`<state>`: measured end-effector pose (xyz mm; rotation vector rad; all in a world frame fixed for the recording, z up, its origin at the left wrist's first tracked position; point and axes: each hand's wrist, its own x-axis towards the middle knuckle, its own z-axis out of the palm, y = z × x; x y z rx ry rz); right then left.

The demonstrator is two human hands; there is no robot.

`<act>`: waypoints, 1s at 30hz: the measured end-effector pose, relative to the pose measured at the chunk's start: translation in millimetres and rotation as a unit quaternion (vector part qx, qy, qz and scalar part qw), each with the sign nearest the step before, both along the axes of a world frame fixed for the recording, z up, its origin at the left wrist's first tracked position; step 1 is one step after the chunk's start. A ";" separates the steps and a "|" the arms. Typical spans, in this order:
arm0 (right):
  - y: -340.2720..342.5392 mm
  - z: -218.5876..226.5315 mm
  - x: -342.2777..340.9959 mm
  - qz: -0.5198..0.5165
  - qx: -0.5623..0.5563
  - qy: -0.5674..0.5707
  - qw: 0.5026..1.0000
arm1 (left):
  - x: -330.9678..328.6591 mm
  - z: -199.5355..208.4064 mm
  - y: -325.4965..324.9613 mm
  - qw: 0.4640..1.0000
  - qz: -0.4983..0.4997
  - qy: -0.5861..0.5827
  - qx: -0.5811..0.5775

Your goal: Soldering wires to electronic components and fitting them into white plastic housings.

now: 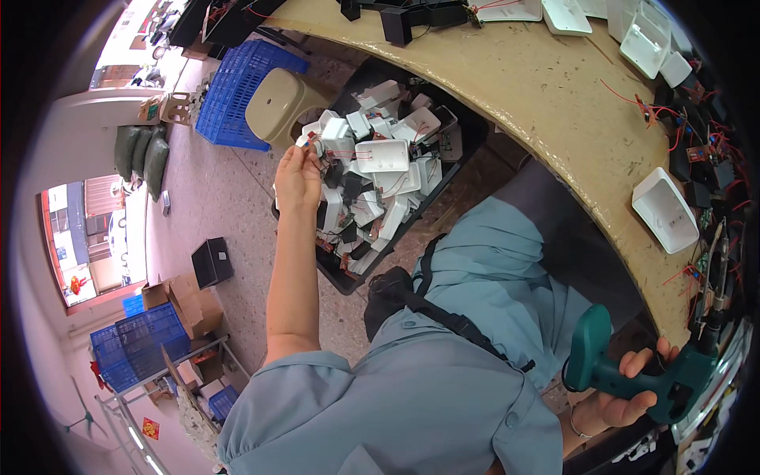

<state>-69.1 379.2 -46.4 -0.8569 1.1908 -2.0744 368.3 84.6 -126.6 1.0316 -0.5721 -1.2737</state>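
My left hand (299,178) reaches over a black crate (346,283) heaped with white plastic housings (382,157), wires and small boards. Its fingertips are pinched together at the crate's left side, by a small piece with white and red on it; what exactly they hold is too small to make out. My right hand (621,400) is wrapped around the grip of a green cordless drill (682,388) at the lower right. The drill's long bit points toward the far end of the table, beside a jumble of wires and boards.
A curved tan table (554,111) bends around my right side. On it lie an open white housing (665,210), black parts (396,25) and red-wired boards (697,153). Beyond the crate stand a beige stool (277,103) and a blue basket (237,95). A black box (211,263) lies on the floor.
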 end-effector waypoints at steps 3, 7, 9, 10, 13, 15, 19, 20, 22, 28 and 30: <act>-0.3 0.7 1.1 -0.002 -0.005 0.002 1.000 | 4.1 10.5 -0.6 0.992 -0.031 0.104 -0.062; -0.1 -0.2 1.5 0.001 0.000 0.002 1.000 | 12.6 33.4 6.5 0.960 -0.096 0.228 -0.130; -2.3 -0.9 4.6 -0.004 0.004 -0.001 1.000 | 17.6 41.6 6.0 0.961 -0.095 0.220 -0.140; -2.1 -1.4 4.4 -0.001 0.004 -0.001 1.000 | 19.1 45.0 1.4 0.961 -0.092 0.219 -0.140; -2.0 -0.8 3.4 -0.001 0.016 0.002 1.000 | 7.3 59.7 -14.2 0.992 -0.069 0.024 -0.104; -2.9 2.4 5.8 -0.022 0.019 0.009 1.000 | -2.2 70.6 -14.8 0.985 -0.086 0.056 -0.138; -2.3 0.8 5.7 -0.019 0.018 0.011 1.000 | 0.8 78.6 -16.7 0.961 -0.133 0.188 -0.155; -3.0 0.9 7.1 -0.024 0.020 0.010 0.999 | 0.6 79.0 -17.2 0.958 -0.172 0.189 -0.129; -3.9 0.1 7.1 -0.027 0.021 0.008 0.999 | -1.8 75.5 -16.7 0.982 -0.143 0.095 -0.081; -2.2 -1.4 5.0 -0.031 0.019 0.006 0.999 | 9.9 56.5 -11.0 0.989 -0.118 -0.067 0.065; -1.0 -1.9 3.1 -0.026 0.027 0.005 0.999 | 11.6 56.4 -7.9 0.991 -0.119 -0.035 0.054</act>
